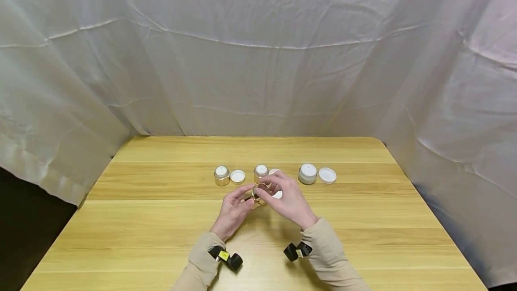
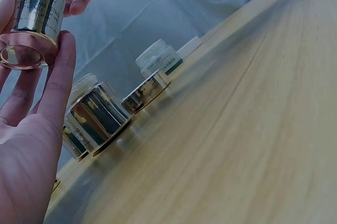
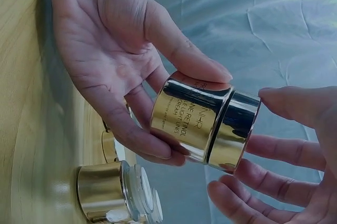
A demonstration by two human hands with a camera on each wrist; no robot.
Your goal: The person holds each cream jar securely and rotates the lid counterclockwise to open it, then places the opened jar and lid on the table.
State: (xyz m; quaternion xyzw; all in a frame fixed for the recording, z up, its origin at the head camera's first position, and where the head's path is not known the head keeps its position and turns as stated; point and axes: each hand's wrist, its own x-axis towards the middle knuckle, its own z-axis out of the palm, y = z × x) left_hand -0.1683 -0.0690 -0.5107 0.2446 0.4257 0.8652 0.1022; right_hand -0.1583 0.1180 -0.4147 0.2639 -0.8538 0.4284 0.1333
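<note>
Above the table, my left hand (image 1: 233, 212) holds a shiny gold cream jar (image 3: 181, 116) by its body, the thumb on one side and the fingers on the other. Dark lettering runs along its side. My right hand (image 1: 292, 199) pinches the gold lid (image 3: 234, 129) at the other end between thumb and fingers. The lid sits on the jar with a dark line between the two. In the head view, the fingers cover much of the jar. A white round piece (image 1: 278, 194) shows partly behind my right hand.
Behind my hands stand a gold jar (image 1: 221, 176) beside its upturned lid (image 1: 237, 176), another gold jar (image 1: 260, 172) with a lid (image 1: 274, 171) partly hidden, and a wider frosted jar (image 1: 308, 174) with a white lid (image 1: 327, 175). A grey curtain (image 1: 258, 80) hangs behind the wooden table (image 1: 161, 219).
</note>
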